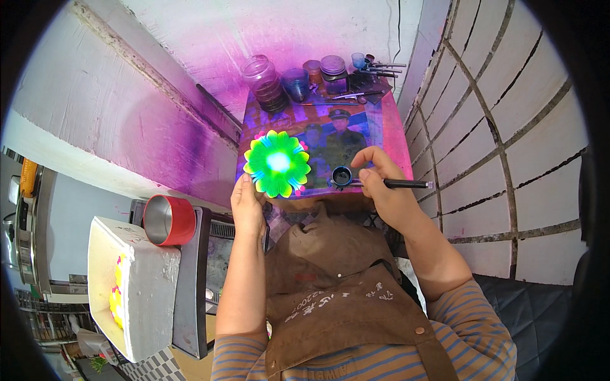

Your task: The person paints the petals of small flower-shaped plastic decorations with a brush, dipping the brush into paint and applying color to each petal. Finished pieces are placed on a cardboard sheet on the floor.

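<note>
My left hand [246,200] grips the lower left edge of a flower-shaped piece [267,166]. It is bright green with a whitish middle and light blue streaks, yellow petal tips and pink dots around its rim. In my right hand [384,184] is an airbrush [406,184] with a black handle, its fingers closed around the body. A small round cup [342,176] on the airbrush faces up and looks dark inside. The airbrush's front end points left toward the flower piece, with a gap between them. Both are held over the near part of the paint-stained table [397,133].
Along the table's back stand a tall clear jar [257,76], a blue cup [295,86], a lidded jar [333,66] and several more airbrushes [381,68]. A thin brush [330,103] lies before them. Walls flank both sides. Left are a red pot [169,220] and a foam box [152,279].
</note>
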A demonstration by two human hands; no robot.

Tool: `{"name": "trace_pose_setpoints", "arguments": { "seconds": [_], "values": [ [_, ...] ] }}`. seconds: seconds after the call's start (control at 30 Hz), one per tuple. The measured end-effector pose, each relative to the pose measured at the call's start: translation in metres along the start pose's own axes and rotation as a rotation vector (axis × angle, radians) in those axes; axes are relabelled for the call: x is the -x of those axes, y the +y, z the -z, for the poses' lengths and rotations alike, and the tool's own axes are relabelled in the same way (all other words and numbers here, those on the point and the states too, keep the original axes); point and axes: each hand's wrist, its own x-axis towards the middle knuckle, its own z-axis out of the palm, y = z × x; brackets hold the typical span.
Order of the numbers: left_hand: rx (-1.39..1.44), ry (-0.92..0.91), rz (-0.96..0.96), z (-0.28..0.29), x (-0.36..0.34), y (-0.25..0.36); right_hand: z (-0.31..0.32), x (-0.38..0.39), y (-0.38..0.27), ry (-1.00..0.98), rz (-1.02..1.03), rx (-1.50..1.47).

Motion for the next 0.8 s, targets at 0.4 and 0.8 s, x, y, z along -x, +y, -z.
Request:
{"name": "trace_pose_setpoints", "arguments": {
  "seconds": [0.4, 0.8],
  "values": [
    [0.007, -0.005, -0.008, -0.001, 0.005, 0.004, 0.005, -0.014, 0.003, 0.038, 0.060, -0.011],
    [-0.003, 0.007, -0.001, -0.004, 0.014, 0.004, 0.004, -0.020, 0.003, 0.120, 0.103, 0.081]
  ]
}}
